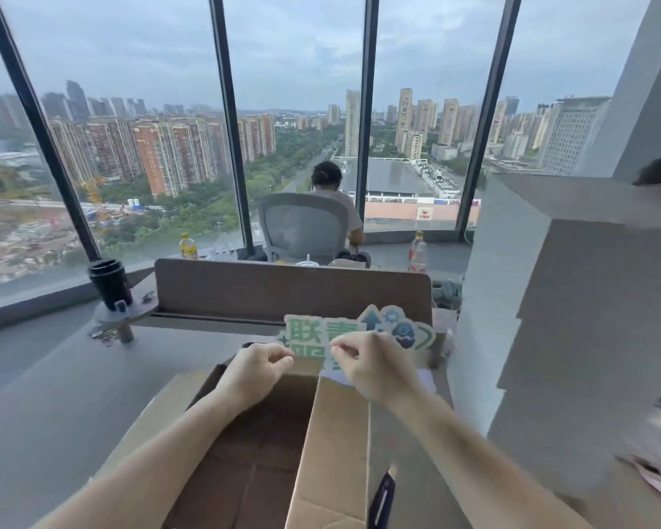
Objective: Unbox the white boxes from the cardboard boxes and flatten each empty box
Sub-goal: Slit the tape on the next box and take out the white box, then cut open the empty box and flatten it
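An open cardboard box [260,463] lies in front of me, its brown inside bare. Its right flap [332,452] stands upright and its left flap [161,410] is folded outward. My left hand [258,370] and my right hand [373,370] hover close together over the box's far edge. Both have curled fingers with the thumb against the forefinger, and I can make out nothing between the fingertips. A tall stepped stack of white boxes [588,330] rises at the right.
A dark utility knife [383,496] lies right of the upright flap. Behind the hands a green-lettered cutout sign [321,330] leans on a brown desk divider [291,288]. A black cup [109,282] stands at the left. Beyond the divider a person sits in a grey chair [304,227] facing the window.
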{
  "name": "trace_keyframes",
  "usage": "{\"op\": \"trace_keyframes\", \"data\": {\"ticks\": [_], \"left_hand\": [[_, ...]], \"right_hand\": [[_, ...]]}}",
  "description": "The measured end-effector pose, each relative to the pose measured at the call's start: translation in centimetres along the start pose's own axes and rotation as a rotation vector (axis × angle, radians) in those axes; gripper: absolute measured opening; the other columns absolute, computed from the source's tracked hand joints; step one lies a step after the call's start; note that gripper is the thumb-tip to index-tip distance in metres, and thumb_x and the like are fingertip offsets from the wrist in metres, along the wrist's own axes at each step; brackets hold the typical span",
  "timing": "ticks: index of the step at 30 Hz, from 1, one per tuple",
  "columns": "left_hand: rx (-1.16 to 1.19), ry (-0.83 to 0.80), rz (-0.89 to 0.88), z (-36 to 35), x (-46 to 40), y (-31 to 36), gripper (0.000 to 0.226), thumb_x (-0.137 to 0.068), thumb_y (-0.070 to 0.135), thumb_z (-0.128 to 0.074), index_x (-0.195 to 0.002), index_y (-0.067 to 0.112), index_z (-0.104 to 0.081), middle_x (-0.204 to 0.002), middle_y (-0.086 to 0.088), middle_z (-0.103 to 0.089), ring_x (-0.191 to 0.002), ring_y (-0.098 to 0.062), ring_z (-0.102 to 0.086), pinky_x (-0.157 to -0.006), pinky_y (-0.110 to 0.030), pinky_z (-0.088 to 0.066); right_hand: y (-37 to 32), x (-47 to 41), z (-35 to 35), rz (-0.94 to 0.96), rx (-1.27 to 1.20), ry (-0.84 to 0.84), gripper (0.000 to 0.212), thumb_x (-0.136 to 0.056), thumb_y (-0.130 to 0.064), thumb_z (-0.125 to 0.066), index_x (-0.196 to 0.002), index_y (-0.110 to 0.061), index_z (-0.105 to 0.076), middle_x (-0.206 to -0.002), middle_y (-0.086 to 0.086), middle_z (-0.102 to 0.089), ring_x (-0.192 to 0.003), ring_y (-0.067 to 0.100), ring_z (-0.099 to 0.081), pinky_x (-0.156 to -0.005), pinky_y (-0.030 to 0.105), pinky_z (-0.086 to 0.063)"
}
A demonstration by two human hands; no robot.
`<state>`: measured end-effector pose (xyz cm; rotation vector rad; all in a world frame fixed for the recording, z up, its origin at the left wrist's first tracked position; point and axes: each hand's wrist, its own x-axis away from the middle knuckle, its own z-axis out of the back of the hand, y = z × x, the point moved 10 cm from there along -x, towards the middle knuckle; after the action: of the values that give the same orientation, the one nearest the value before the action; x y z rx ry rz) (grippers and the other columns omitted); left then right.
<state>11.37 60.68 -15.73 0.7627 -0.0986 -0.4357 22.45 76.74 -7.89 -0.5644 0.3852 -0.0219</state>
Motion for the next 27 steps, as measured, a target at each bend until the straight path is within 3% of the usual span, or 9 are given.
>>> {"op": "trace_keyframes", "data": {"ticks": [5, 9, 12, 16, 21, 24, 27], "left_hand": [[-0.132, -0.048, 0.04, 2.3, 5.0, -11.8, 0.024, -0.094, 0.027, -0.062, -0.115, 0.024, -0.072, -0.117, 0.007, -0.07, -0.112, -0.01, -0.062, -0.097, -0.021, -0.042], [-0.193, -0.098, 0.049, 2.6, 7.9, -19.1, 0.035, -0.095, 0.035, -0.058, -0.129, 0.029, -0.063, -0.146, 0.004, -0.048, -0.137, -0.015, -0.038, -0.112, -0.027, -0.028], [-0.222, -0.141, 0.057, 2.4, 10.0, -22.8, 0.049, -0.095, 0.042, -0.057, -0.142, 0.032, -0.049, -0.155, 0.003, -0.034, -0.143, -0.018, -0.026, -0.115, -0.031, -0.025], [-0.254, -0.226, 0.069, 1.5, 12.1, -26.2, 0.06, -0.096, 0.049, -0.051, -0.15, 0.039, -0.03, -0.162, 0.015, -0.011, -0.149, -0.015, -0.014, -0.116, -0.039, -0.026], [0.041, -0.27, 0.041, -0.3, 13.4, -28.5, 0.039, -0.097, 0.05, -0.049, -0.136, 0.049, -0.045, -0.156, 0.028, 0.002, -0.151, -0.014, -0.006, -0.12, -0.043, -0.021], [0.079, -0.288, -0.005, -0.3, 14.0, -28.4, 0.035, -0.088, 0.062, -0.049, -0.123, 0.061, -0.042, -0.162, 0.022, -0.001, -0.151, -0.013, -0.011, -0.118, -0.045, -0.028], [0.14, -0.34, -0.033, 0.1, 15.5, -29.0, 0.021, -0.088, 0.051, -0.061, -0.108, 0.054, -0.058, -0.16, 0.025, -0.003, -0.148, -0.009, -0.016, -0.116, -0.041, -0.031]], "right_hand": [[2.6, 4.7, -12.9, -0.271, 0.013, -0.137, 0.028, -0.095, -0.031, -0.055, -0.117, -0.028, -0.072, -0.118, -0.01, -0.071, -0.117, 0.013, -0.059, -0.097, 0.029, -0.047], [3.1, 9.6, -18.5, -0.484, 0.019, -0.165, 0.038, -0.098, -0.03, -0.054, -0.135, -0.028, -0.059, -0.144, -0.011, -0.051, -0.138, 0.013, -0.039, -0.104, 0.024, -0.031], [2.7, 13.4, -21.1, -0.63, -0.018, -0.136, 0.048, -0.097, -0.036, -0.055, -0.145, -0.03, -0.048, -0.157, -0.002, -0.035, -0.147, 0.017, -0.024, -0.117, 0.03, -0.019], [1.8, 17.5, -24.1, -0.738, -0.043, -0.147, 0.058, -0.097, -0.047, -0.052, -0.151, -0.035, -0.036, -0.164, 0.0, -0.02, -0.151, 0.021, -0.015, -0.122, 0.038, -0.013], [1.2, 20.2, -27.0, -0.747, -0.176, -0.209, 0.046, -0.099, -0.057, -0.04, -0.144, -0.058, -0.03, -0.165, -0.013, 0.001, -0.152, 0.012, -0.003, -0.122, 0.046, -0.014], [1.3, 21.1, -26.9, -0.682, -0.279, -0.233, 0.051, -0.094, -0.06, -0.049, -0.138, -0.068, -0.026, -0.161, -0.026, 0.005, -0.149, 0.0, -0.003, -0.122, 0.046, -0.015], [1.5, 21.8, -26.3, -0.628, -0.269, -0.242, 0.05, -0.092, -0.053, -0.059, -0.131, -0.07, -0.034, -0.16, -0.027, -0.002, -0.148, 0.002, -0.013, -0.12, 0.045, -0.021]]}}
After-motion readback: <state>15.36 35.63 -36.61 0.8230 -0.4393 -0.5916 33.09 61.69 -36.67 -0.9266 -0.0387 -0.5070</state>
